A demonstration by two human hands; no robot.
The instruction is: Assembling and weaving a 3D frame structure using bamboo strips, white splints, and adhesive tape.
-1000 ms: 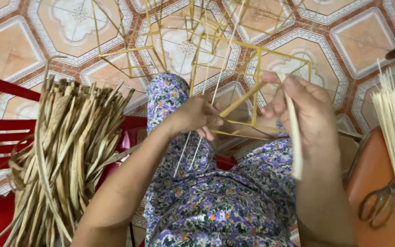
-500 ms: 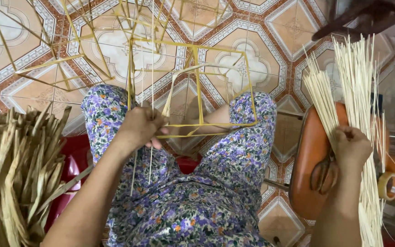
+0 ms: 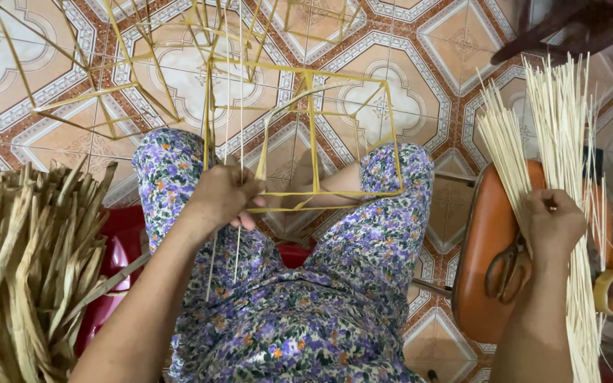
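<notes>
The left hand point(image 3: 225, 197) is raised in front of the lap, forearm running up from the lower left, fingers curled shut in a pinch (knuckles toward the camera). The right hand point(image 3: 553, 225) reaches out to the side, forearm nearly vertical at the frame's right, fingers closed in a loose fist.

My right hand point(image 3: 553, 225) hides where it grips the pale sticks point(image 3: 565, 149). The dry leaves point(image 3: 26, 262) run off the left edge.
</notes>
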